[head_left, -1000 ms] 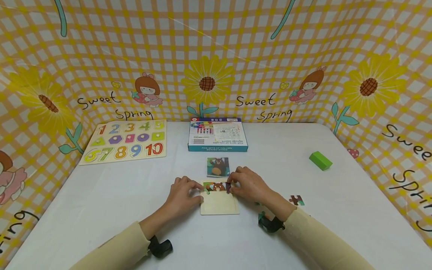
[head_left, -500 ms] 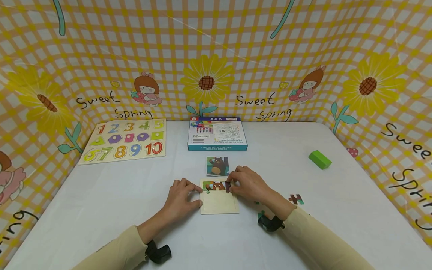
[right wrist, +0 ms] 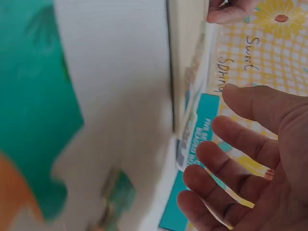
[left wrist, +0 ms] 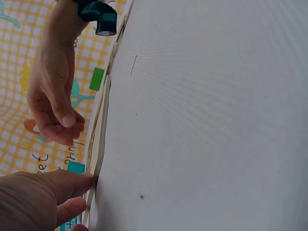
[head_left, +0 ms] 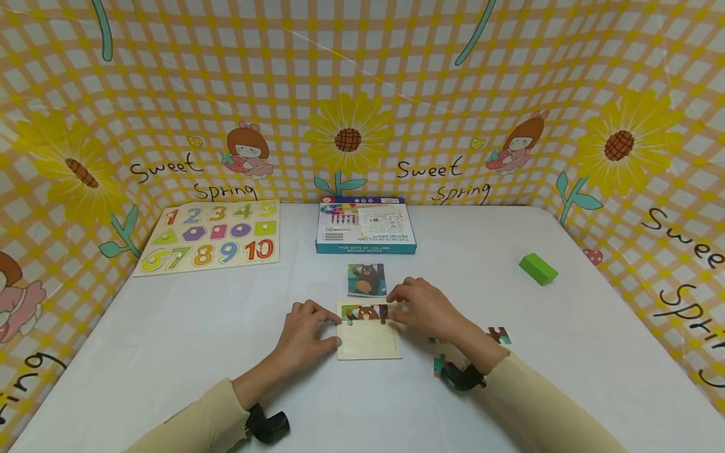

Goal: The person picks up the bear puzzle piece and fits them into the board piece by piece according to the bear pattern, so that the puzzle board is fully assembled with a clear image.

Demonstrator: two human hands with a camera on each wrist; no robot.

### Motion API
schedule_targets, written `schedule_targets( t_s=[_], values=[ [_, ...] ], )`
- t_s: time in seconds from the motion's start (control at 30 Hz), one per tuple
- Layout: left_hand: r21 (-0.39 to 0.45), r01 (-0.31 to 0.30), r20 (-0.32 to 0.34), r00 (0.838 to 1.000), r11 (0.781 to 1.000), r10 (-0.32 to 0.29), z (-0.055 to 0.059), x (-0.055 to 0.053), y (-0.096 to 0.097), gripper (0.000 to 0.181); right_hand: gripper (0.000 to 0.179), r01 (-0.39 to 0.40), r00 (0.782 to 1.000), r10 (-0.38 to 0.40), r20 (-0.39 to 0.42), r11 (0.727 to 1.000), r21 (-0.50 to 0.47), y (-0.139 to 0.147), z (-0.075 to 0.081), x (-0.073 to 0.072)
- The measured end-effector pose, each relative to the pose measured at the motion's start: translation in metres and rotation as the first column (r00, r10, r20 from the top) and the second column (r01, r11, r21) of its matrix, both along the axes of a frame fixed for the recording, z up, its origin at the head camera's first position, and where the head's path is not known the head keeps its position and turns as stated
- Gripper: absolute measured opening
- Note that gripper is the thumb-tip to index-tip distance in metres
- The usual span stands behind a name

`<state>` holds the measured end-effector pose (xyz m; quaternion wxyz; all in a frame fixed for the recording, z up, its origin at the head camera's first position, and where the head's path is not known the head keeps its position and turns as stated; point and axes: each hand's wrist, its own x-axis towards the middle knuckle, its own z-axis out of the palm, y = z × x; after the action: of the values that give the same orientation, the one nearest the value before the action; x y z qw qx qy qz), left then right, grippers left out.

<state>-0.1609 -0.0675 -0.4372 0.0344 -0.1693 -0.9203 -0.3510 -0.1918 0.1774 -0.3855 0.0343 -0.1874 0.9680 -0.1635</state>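
A wooden puzzle tray (head_left: 368, 343) lies flat on the white table, its top row filled with puzzle pieces (head_left: 365, 313) showing a bear's head. My left hand (head_left: 303, 333) rests at the tray's left edge, index finger and thumb touching it a little apart. Close by the upper right corner hovers my right hand (head_left: 427, 308); in the right wrist view its fingers (right wrist: 211, 156) are spread and relaxed, holding nothing. Just beyond the tray is a bear picture card (head_left: 367, 280). Loose puzzle pieces, including a brown one (head_left: 500, 335) and a green one (head_left: 438, 365), lie partly hidden by my right arm.
A number-and-shape board (head_left: 209, 239) lies at the back left. A teal-edged bead box (head_left: 365, 226) stands at the back middle. Off to the right is a green block (head_left: 538, 269). A checked cloth (head_left: 362, 69) rises behind the table.
My right hand has let go of the dark piece in the top right corner and moved slightly right. My left hand stays at the tray's edge, with its fingers shifted a little.
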Motion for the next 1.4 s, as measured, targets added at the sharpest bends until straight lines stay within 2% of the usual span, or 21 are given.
schedule_targets(
  t_s=[0.27,0.47,0.7,0.9,1.4],
  values=[
    [-0.002,-0.004,0.010,1.000,1.000,0.004,0.000,0.000,0.000,0.026,0.025,0.045,0.999,-0.045,0.020,0.999,-0.027,0.025,0.009,0.015],
    [-0.012,-0.007,0.011,1.000,1.000,0.008,0.000,0.000,0.001,0.025,0.025,0.071,0.997,-0.071,0.020,0.997,-0.016,0.048,0.004,0.029],
    [-0.008,-0.006,0.011,1.000,1.000,0.006,0.000,0.000,0.000,0.026,0.022,0.048,0.999,-0.048,-0.024,0.998,-0.034,0.070,-0.004,0.042],
    [-0.011,-0.004,0.007,1.000,1.000,0.004,-0.001,0.000,0.000,0.026,0.025,0.051,0.999,-0.052,-0.013,0.998,-0.027,0.080,-0.009,0.045],
    [-0.001,-0.005,0.025,1.000,1.000,0.005,-0.001,0.000,0.000,0.027,0.024,0.015,0.997,-0.017,-0.073,0.999,-0.034,0.087,-0.019,0.047]
  ],
)
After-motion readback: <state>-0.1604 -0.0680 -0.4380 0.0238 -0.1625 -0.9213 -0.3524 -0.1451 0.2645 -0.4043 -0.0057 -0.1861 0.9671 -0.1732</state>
